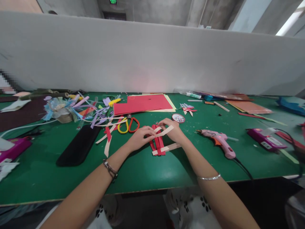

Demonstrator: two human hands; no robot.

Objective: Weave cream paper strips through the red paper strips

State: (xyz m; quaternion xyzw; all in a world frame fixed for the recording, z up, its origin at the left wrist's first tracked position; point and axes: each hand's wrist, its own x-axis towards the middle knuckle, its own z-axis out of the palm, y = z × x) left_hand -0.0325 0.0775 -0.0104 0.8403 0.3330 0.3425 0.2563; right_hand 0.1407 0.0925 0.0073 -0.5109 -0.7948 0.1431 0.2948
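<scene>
Several red paper strips (159,142) lie side by side on the green table in front of me, crossed by cream strips. My left hand (142,138) pinches the left part of the upper cream paper strip (166,131), fingertips over the red ones. From the far side, my right hand (173,130) curls its fingers round the same strip, whose loose end sticks out over the hand. Nearer me, a lower cream strip (169,147) passes across the red strips and runs right, under my right wrist. The exact grip of the fingertips is partly hidden.
Right of my hands lies a pink glue gun (220,140) with a cord. Scissors (128,125), a black case (79,144) and loose paper scraps are on the left. Red card sheets (145,104) and a small round dish (178,118) sit beyond. A white partition (152,57) closes the back.
</scene>
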